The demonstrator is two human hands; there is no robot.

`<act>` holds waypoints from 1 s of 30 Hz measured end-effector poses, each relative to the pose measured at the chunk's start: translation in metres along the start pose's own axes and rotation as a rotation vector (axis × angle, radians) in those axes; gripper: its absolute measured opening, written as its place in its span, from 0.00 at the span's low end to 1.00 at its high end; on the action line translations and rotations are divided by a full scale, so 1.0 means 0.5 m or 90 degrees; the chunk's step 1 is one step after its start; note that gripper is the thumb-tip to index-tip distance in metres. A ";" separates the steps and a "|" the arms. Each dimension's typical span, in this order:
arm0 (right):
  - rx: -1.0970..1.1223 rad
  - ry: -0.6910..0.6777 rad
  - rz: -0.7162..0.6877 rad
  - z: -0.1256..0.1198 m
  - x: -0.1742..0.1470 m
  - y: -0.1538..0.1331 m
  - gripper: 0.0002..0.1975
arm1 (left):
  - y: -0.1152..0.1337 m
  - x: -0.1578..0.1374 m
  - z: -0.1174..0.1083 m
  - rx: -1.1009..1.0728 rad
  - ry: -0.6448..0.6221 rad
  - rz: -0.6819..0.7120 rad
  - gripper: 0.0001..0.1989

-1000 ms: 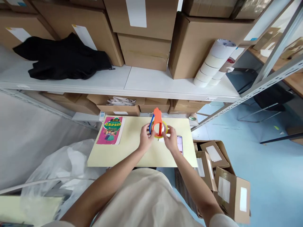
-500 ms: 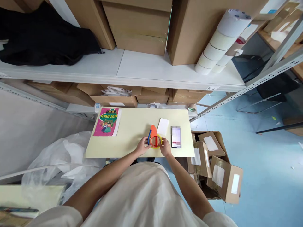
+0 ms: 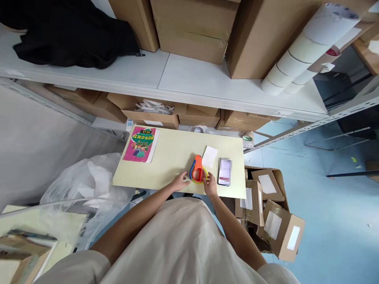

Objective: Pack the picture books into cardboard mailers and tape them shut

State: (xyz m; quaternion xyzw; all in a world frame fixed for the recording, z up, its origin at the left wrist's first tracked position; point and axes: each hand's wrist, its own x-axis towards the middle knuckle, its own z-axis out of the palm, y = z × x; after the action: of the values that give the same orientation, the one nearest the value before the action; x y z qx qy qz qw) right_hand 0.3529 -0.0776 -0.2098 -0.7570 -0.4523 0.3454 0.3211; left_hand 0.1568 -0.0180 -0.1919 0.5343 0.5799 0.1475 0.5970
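An orange tape dispenser [image 3: 197,162] with a blue edge and a yellow ring lies on the pale yellow tabletop [image 3: 166,157]. My left hand [image 3: 180,182] is just left of it, fingers apart and holding nothing. On the other side, my right hand [image 3: 211,185] has its fingers loosely spread, the tips at the yellow rim; whether they press on it is hard to see. Behind the dispenser lies a white rectangular card or pad [image 3: 210,156]. A phone [image 3: 224,172] with a lit, blurred screen lies to the right. At the far left is a pink and green book [image 3: 139,145].
A shelf [image 3: 189,85] behind the table carries cartons, black cloth [image 3: 79,37] and stacked white rolls [image 3: 293,59]. Lower cartons [image 3: 154,116] stand beneath it. On the right floor sits a large box of small cartons [image 3: 266,205]; clear plastic [image 3: 91,177] hangs at left.
My left hand has come away from the tape dispenser and its fingers have opened. My right hand has loosened at the rim. The camera view has shifted and tilted slightly.
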 end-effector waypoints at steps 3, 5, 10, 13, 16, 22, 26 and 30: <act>-0.038 0.064 -0.074 -0.012 -0.020 -0.014 0.21 | -0.015 -0.032 -0.025 0.012 0.028 -0.019 0.27; -0.072 0.093 -0.156 -0.022 -0.034 -0.036 0.21 | -0.026 -0.061 -0.051 0.028 0.058 -0.018 0.25; -0.080 0.053 -0.343 -0.015 -0.040 -0.125 0.22 | -0.053 -0.144 -0.131 0.092 0.173 0.000 0.17; -0.060 -0.050 -0.421 0.025 -0.030 -0.184 0.21 | -0.076 -0.189 -0.183 0.118 0.262 -0.009 0.15; -0.065 -0.194 -0.461 0.086 -0.026 -0.236 0.20 | -0.106 -0.233 -0.238 0.150 0.330 -0.010 0.15; -0.189 -0.468 -0.504 0.253 -0.060 -0.335 0.17 | -0.200 -0.334 -0.379 0.172 0.484 -0.070 0.14; -0.265 -0.568 -0.510 0.412 -0.088 -0.415 0.13 | -0.290 -0.364 -0.499 0.106 0.554 -0.112 0.13; -0.232 -0.567 -0.413 0.620 -0.083 -0.494 0.22 | -0.363 -0.317 -0.626 0.013 0.597 -0.085 0.13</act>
State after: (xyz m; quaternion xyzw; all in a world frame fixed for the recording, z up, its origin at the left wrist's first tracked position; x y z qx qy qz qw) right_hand -0.0284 0.0335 -0.1749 -0.4044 -0.8047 0.4313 0.0539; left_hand -0.2350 -0.0681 -0.1777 0.3774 0.8214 0.3286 0.2736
